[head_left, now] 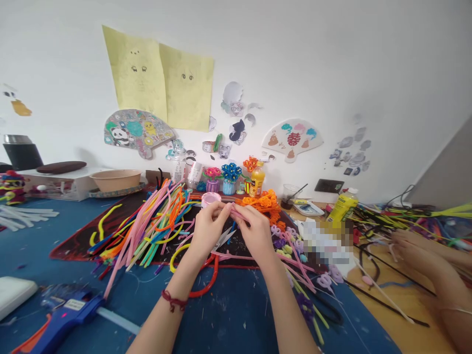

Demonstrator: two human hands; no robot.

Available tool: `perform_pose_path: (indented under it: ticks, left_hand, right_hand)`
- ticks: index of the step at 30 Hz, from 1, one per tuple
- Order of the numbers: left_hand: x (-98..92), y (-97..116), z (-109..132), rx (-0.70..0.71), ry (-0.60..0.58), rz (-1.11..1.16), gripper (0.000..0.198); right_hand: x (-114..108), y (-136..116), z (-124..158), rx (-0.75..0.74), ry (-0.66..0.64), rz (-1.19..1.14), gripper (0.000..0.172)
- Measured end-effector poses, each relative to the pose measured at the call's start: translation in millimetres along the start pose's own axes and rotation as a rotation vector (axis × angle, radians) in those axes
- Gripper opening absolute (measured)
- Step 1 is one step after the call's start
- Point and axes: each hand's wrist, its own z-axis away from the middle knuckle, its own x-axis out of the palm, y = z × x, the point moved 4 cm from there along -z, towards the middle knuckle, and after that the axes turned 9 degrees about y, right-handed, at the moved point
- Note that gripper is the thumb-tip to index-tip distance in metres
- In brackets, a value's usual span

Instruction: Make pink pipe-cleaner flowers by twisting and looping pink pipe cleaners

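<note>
My left hand (210, 228) and my right hand (257, 232) meet over the dark mat, fingertips pinched together. Between them is a short pink pipe cleaner (239, 212), partly covered by the fingers. Scissors (224, 240) lie beneath the hands with their blades showing. A red loop (213, 282) and a yellow one (176, 255) curve beside my left wrist. Just behind the hands stands a small pink tub (211, 198). Left of them spreads a big bundle of coloured pipe cleaners (142, 223). Purple, pink and yellow pipe-cleaner flowers (285, 243) lie by my right hand.
A blue glue gun (70, 314) lies front left. Finished flower pots (228, 184), orange pipe-cleaner pieces (263, 204) and an orange bottle (257, 179) line the back. A yellow bottle (342, 206) stands right. Another person's hands (416, 255) are at work at far right.
</note>
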Motion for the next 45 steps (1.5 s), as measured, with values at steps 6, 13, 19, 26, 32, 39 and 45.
perform_pose_path:
  ticks: [6, 13, 19, 26, 32, 39, 45]
  left_hand:
    - [-1.5, 6, 1, 0.000, -0.020, -0.008, 0.031]
    - [-0.7, 6, 1, 0.004, 0.008, 0.039, 0.032]
    - [-6.3, 10, 0, 0.087, -0.005, -0.071, 0.035]
    - [-6.4, 11, -1, 0.094, -0.003, -0.094, 0.041]
    - [-3.7, 6, 1, 0.065, -0.059, -0.050, 0.035]
    - [-5.0, 13, 1, 0.139, -0.049, -0.167, 0.031]
    - [-8.6, 10, 1, 0.183, 0.023, -0.326, 0.034]
  right_hand:
    - [-2, -6, -1, -0.011, -0.003, -0.001, 0.028]
    - [-1, -10, -2, 0.010, 0.030, -0.123, 0.028]
    - [-3, -6, -4, 0.265, 0.077, -0.370, 0.029]
    - [0, 2, -4, 0.578, 0.060, -0.612, 0.028]
    - [0, 1, -3, 0.669, 0.076, -0.685, 0.028]
    - [1, 8, -3, 0.629, 0.049, -0.630, 0.028]
    - [-2, 5, -4, 0.424, 0.033, -0.418, 0.024]
